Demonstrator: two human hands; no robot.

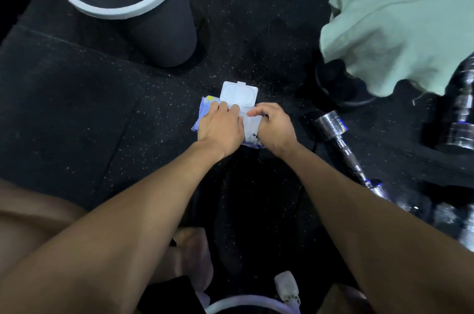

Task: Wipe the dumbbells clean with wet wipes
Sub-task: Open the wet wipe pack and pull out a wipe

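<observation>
My left hand (220, 126) presses the wipes pack (250, 131) flat mid-floor, its lid (238, 95) flipped open; my right hand (273, 125) pinches at the opening. No wipe is out yet, and the dumbbell (341, 136) by the floor's right edge lies unwiped.

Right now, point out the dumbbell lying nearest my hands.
The chrome dumbbell on the floor just right of your right hand, its handle running toward you. The other dumbbells sit farther right, by the frame edge.

Wipes pack (246, 131) between bin (133, 13) and dumbbell (341, 139)
</observation>
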